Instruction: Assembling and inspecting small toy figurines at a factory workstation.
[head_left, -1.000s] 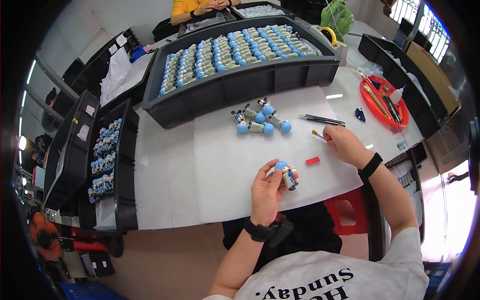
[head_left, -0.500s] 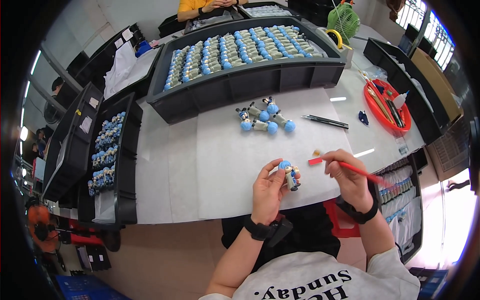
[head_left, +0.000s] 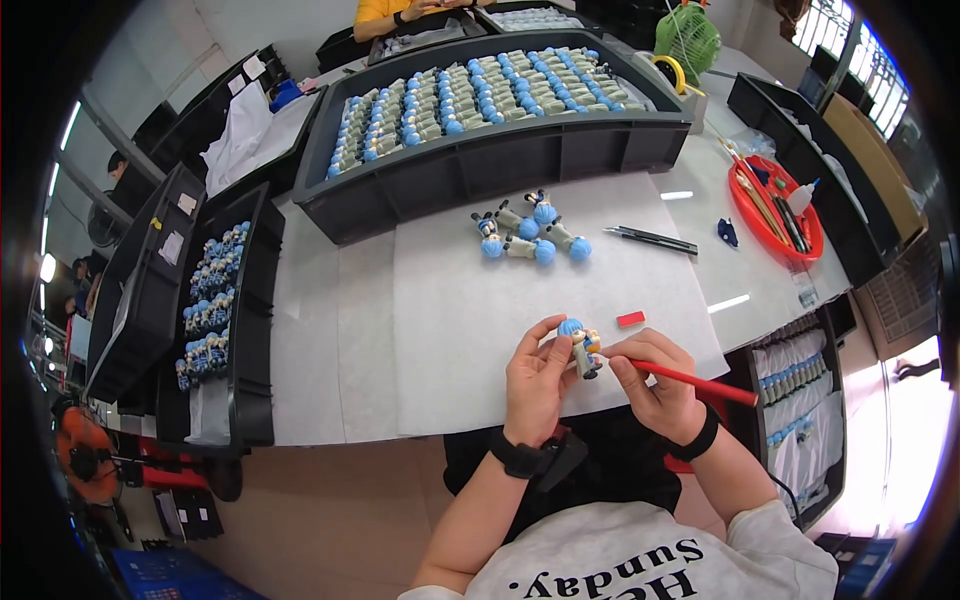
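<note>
Left hand (head_left: 535, 385) grip closed round a small blue-headed plastic figurine (head_left: 578, 345), held upright just above the white paper sheet (head_left: 450, 320) at the table (head_left: 310, 330) front edge. Right hand (head_left: 655, 385) at 3 o'clock of it, grip pinched on a thin red brush (head_left: 690, 380), tip touching the figurine. Small red block (head_left: 630, 319) near, at 1 o'clock. Loose cluster of same blue-headed figurines (head_left: 530, 232) well apart at 12. Black pen (head_left: 650, 239) at 1. Big black tray of figurines (head_left: 480, 120) beyond. Round red dish (head_left: 775, 215) w/ tools at 2.
</note>
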